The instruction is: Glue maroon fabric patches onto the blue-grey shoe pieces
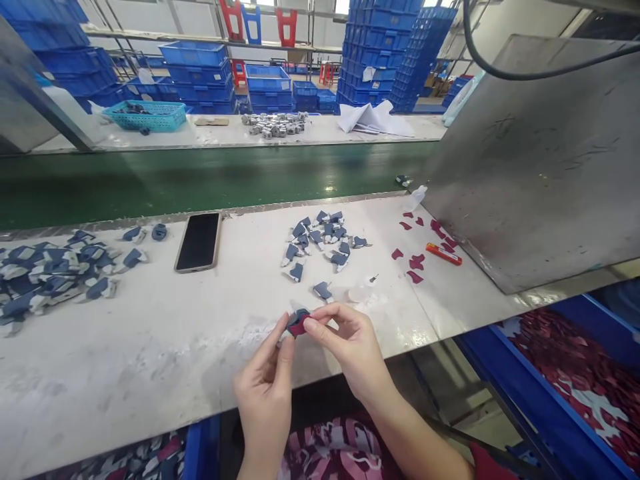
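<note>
My left hand [267, 377] pinches a small blue-grey and white moulded part [299, 315] near the table's front edge. On that part's face sits a dark red piece [299, 326], which the thumb and forefinger of my right hand [347, 337] grip from the right. Fingers cover much of both pieces. Just beyond my hands lies a single blue-grey part [323, 291], with a loose group of similar parts [327, 230] behind it. Several loose dark red pieces [416, 262] are spread to the right, beside an orange-red tube [444, 254].
A phone [199, 242] and a large heap of blue-grey parts [55, 273] lie to the left. A green conveyor belt [240, 170] runs behind the table [150, 373]. A metal panel [545, 160] stands at right, above a blue crate [530, 387] of red pieces.
</note>
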Motion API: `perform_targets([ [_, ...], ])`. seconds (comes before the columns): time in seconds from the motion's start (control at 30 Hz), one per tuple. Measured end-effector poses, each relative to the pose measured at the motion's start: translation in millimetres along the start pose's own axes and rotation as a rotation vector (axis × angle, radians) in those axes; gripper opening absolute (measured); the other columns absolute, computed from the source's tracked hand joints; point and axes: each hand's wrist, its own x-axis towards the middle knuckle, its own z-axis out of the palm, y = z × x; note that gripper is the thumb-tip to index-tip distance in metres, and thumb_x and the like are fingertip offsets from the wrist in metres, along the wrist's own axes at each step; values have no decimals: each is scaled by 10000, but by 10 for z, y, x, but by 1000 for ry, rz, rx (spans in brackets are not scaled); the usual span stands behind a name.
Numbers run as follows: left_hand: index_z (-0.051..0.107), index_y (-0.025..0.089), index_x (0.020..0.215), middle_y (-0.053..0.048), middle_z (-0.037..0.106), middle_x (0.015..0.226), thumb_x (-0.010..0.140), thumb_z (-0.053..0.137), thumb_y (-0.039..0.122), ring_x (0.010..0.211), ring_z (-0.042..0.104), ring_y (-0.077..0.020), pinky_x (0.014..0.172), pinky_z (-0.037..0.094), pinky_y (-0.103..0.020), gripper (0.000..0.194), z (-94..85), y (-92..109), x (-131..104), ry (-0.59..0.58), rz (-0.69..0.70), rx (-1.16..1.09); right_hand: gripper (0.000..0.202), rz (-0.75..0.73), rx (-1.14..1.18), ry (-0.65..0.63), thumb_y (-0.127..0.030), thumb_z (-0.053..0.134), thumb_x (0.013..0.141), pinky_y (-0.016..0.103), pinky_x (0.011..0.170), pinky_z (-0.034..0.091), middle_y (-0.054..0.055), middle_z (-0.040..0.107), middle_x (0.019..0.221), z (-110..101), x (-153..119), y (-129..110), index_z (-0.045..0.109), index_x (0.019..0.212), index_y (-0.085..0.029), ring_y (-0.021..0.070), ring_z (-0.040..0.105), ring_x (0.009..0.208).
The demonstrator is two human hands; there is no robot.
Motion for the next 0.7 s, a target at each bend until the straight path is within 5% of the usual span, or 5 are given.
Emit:
perform_targets([
  [0.23,748,203,1124,-35,784,1024,725,777,475,1033,714,-286,719,633,-269,484,9,19,2,13,-7,12,147,-45,3,42,-320,823,723,349,788,588,13,729,736,26,3,30,728,749,-212,197,716,766],
  [0.47,766,221,1086,-47,783,1039,746,772,438,961,740,-245,854,605,-285,404,19,22,7,9,-5,0,115,-68,2,42,-299,810,745,346,790,579,19,720,763,25,11,103,735,755,-212,194,702,783],
  [0.7,775,172,1023,-94,785,1008,702,816,383,921,752,-272,836,624,-335,387,28,-83,98,18,-21,-61,101,-549,-429,232,-177,756,802,391,759,557,37,627,777,53,-48,232,774,811,-276,217,624,845],
])
